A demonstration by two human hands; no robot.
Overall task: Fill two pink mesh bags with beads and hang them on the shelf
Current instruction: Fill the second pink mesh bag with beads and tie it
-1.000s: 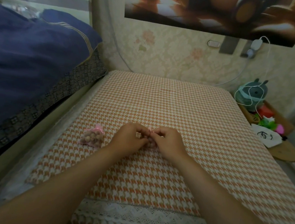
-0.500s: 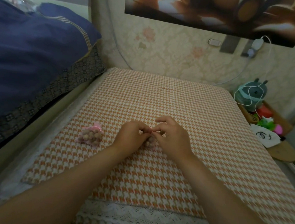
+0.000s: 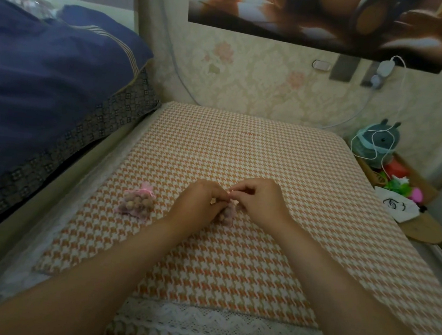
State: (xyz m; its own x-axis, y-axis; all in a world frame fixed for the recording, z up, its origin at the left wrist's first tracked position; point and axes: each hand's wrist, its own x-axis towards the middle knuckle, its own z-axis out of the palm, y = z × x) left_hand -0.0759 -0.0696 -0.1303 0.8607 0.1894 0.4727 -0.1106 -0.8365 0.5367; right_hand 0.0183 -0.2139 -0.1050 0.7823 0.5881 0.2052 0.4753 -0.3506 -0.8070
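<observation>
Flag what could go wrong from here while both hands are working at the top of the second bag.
The left hand and right hand both pinch the top of the second bag; if a pinch slips before it closes, its contents could spill onto the houndstooth mat and hide in its pattern.
The filled bag lies loose beside the left hand; a sweep of that arm might knock it toward the mat's edge.

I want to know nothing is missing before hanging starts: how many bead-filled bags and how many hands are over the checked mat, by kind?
Pink mesh bags with beads: 2 (lying bag left of the hands; held bag pinched at its top by both hands)
Hands: 2 (left hand, right hand)
Total: 4
</observation>
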